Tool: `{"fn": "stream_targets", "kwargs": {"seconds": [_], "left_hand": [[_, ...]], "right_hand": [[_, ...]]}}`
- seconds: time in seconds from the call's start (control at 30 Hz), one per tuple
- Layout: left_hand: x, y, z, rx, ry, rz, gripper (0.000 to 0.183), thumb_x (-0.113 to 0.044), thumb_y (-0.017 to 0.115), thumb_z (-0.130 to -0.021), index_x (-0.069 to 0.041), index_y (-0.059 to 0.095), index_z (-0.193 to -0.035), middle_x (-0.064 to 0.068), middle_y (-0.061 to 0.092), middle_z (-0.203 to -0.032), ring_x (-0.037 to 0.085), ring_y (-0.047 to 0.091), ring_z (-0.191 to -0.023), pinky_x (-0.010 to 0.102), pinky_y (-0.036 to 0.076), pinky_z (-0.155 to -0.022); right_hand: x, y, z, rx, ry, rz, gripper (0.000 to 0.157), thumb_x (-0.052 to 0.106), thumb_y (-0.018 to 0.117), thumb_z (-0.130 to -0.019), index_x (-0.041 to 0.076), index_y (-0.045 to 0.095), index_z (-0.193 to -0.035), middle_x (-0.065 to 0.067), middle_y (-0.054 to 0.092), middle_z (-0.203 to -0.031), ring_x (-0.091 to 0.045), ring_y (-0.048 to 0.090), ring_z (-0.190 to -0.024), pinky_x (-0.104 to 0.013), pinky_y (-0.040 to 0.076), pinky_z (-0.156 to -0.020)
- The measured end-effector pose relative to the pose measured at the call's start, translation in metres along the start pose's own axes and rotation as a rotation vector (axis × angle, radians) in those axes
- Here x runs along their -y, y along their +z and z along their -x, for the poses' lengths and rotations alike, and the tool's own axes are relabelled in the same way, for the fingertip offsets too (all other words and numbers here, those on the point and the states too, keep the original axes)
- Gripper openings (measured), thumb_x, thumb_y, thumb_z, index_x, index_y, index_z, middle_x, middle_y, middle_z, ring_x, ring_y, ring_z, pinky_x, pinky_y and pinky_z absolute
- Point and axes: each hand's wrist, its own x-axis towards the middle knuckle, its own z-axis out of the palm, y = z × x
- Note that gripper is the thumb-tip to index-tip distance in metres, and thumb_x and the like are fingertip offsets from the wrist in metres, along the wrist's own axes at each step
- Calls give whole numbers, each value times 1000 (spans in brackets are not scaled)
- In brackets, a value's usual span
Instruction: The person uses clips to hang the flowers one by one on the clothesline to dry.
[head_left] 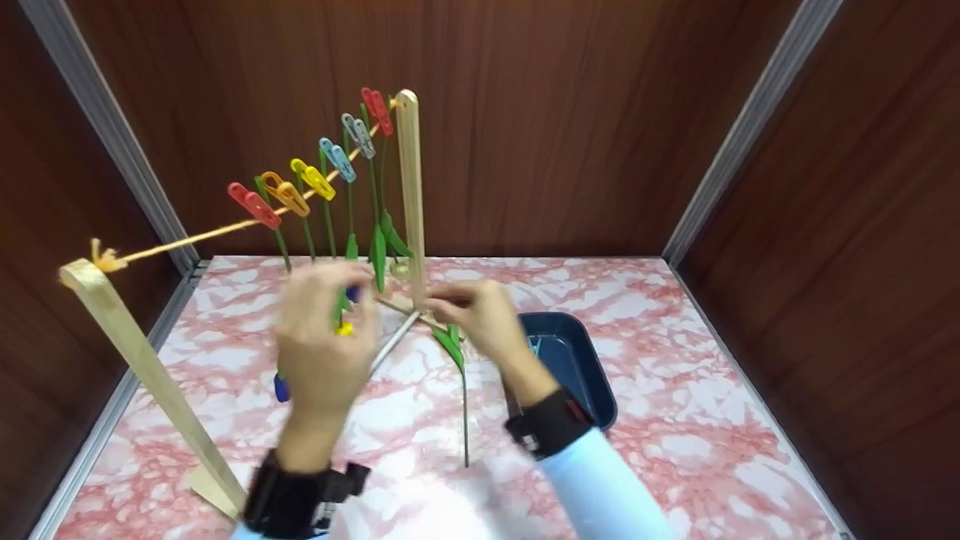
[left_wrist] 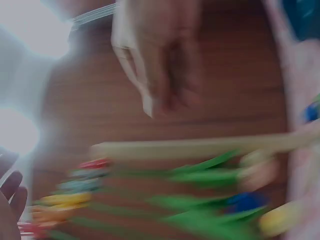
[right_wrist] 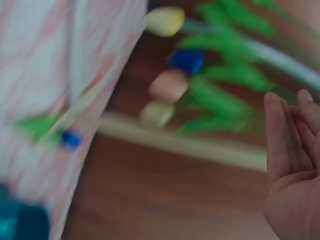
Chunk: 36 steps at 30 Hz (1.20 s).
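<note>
My left hand is raised in front of hanging artificial tulips, its fingers loosely bent, with nothing visible in them. Motion blurs it. My right hand hovers by the far wooden post; thumb and fingers lie close together, no object showing between them. Clothespins in red, orange, yellow, blue and grey clip the tulip stems to a cord, blooms down. Under my right hand a single tulip lies on the table; its blue bloom shows in the right wrist view.
To the right stands a dark blue tray with a light blue clothespin inside. The near wooden post rises at the left. A pale bar runs along the marbled table. Brown panels enclose the back and sides.
</note>
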Motion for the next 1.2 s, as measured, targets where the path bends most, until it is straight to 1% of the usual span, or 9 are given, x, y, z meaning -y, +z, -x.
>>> {"fn": "stream_targets", "kwargs": {"seconds": [0.07, 0.2, 0.33, 0.53, 0.63, 0.73, 0.83, 1.0, 1.2], "left_hand": [[8, 13, 24, 145, -62, 31, 14, 7, 75, -89, -1, 75, -101, 13, 80, -101, 32, 72, -100, 34, 59, -98], [20, 42, 70, 459, -263, 63, 17, 1, 76, -94, -5, 76, -110, 10, 81, -107, 29, 75, -101, 40, 64, -95], [33, 63, 107, 667, -422, 74, 22, -3, 75, -96, -6, 76, -118, 11, 81, -116, 31, 76, -110, 47, 63, -101], [48, 87, 138, 780, -557, 57, 26, -3, 73, -96, -7, 76, -121, 15, 81, -120, 37, 76, -118, 54, 60, -107], [49, 94, 150, 844, -582, 54, 27, -5, 73, -95, -6, 76, -123, 16, 81, -122, 39, 75, -119, 55, 59, -108], [47, 99, 163, 915, -595, 47, 26, -7, 73, -96, -6, 76, -122, 15, 81, -122, 37, 75, -118, 56, 60, -106], [47, 101, 171, 967, -606, 33, 24, -9, 72, -97, -8, 76, -121, 12, 81, -120, 35, 74, -117, 54, 61, -102], [45, 103, 177, 980, -617, 33, 23, -9, 73, -96, -8, 76, -119, 11, 81, -117, 33, 75, -112, 52, 61, -97], [36, 100, 187, 971, -617, 52, 23, -8, 74, -93, -7, 77, -116, 10, 82, -113, 32, 76, -108, 50, 62, -94]], "right_hand": [[-25, -19, 6, -26, 45, 83, 15, 15, 81, -98, 6, 86, -110, -12, 86, -106, -23, 82, -93, -36, 68, -85], [-78, -55, 23, -58, 183, 295, 15, 10, 78, -98, 3, 84, -111, -15, 85, -108, -30, 81, -103, -48, 65, -95], [-125, -74, 37, -2, 328, 510, 19, 6, 77, -95, -1, 80, -112, -20, 83, -111, -38, 78, -110, -54, 62, -101], [-174, -65, 39, 301, 440, 675, 45, 17, 76, -99, 1, 67, -140, -28, 73, -135, -47, 70, -127, -60, 58, -107], [-183, -58, 40, 434, 503, 691, 61, 21, 74, -101, 9, 54, -158, -28, 60, -155, -49, 58, -144, -63, 52, -117], [-188, -54, 45, 496, 551, 691, 70, 20, 74, -100, 15, 47, -165, -26, 51, -165, -47, 48, -155, -61, 45, -126], [-200, -49, 48, 470, 557, 707, 62, 18, 75, -98, 15, 57, -158, -24, 59, -159, -44, 54, -151, -58, 47, -125], [-232, -39, 46, 346, 529, 761, 35, 16, 80, -92, 3, 76, -125, -26, 75, -132, -45, 72, -124, -58, 61, -105], [-225, -38, 47, 265, 545, 770, 34, 7, 83, -86, -6, 77, -117, -28, 78, -123, -45, 77, -112, -59, 66, -93]]}}
